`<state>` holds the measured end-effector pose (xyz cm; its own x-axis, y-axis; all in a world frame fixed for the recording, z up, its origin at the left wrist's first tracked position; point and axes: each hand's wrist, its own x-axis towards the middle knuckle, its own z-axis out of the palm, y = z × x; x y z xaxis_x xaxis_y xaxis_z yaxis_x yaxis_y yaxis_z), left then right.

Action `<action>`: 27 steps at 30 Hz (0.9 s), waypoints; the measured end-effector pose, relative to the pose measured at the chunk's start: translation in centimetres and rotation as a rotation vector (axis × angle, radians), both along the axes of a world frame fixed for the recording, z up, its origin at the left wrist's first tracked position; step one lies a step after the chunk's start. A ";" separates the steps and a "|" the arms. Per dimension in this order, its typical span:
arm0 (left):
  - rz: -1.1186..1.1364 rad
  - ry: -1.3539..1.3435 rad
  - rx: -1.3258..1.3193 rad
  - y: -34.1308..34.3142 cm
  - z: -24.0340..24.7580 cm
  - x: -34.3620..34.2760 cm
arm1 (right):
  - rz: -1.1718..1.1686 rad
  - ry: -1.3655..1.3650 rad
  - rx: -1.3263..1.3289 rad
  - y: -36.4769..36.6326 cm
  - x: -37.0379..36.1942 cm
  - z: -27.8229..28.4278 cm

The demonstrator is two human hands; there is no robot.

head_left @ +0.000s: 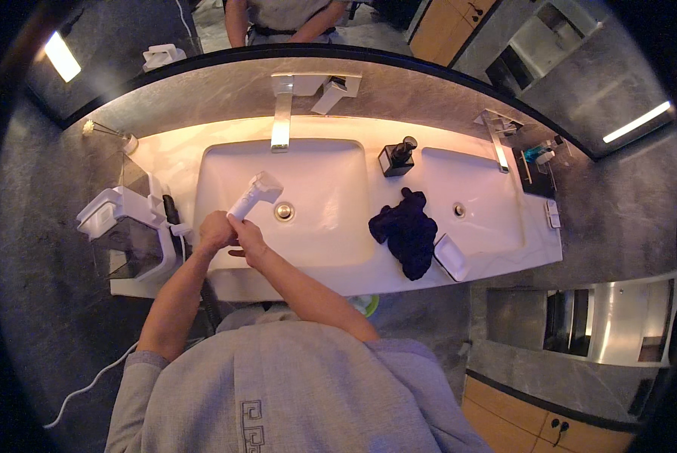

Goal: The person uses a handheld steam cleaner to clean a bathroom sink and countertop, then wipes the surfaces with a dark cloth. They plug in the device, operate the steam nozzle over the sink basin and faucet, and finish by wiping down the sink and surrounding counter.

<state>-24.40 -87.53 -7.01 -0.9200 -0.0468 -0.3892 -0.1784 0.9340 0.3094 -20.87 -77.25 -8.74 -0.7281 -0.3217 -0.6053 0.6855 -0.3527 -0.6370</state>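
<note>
Over the left washbasin I hold a white handheld device with a straight handle and a wider, blocky head; its exact kind I cannot make out. The head points up and away from me, close to the round drain. My left hand is closed around the handle's lower end. Pressed up beside it, my right hand also grips the handle, its thumb side along the end and some fingers curled underneath. The hands partly cover each other and hide the end of the handle.
A wall faucet overhangs the left basin. A dark crumpled cloth, a black pump bottle and a white soap dish lie right, near a second basin. A white appliance stands left. A mirror runs behind.
</note>
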 end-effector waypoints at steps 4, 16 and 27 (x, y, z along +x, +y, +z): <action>-0.048 0.025 -0.076 1.0 1.6 0.4 | -0.039 -0.014 -0.023 -0.1 -0.2 -0.1; -0.002 0.069 -0.140 0.4 0.6 0.9 | -0.104 -0.036 0.008 -1.4 -0.2 -0.1; -0.001 0.001 -0.155 0.2 1.4 1.8 | -0.089 -0.077 -0.051 -1.9 0.4 -0.9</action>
<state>-22.62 -87.37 -5.61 -0.9204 -0.1057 -0.3764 -0.1775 0.9708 0.1615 -20.47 -79.18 -9.64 -0.7071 -0.2892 -0.6453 0.6961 -0.4451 -0.5633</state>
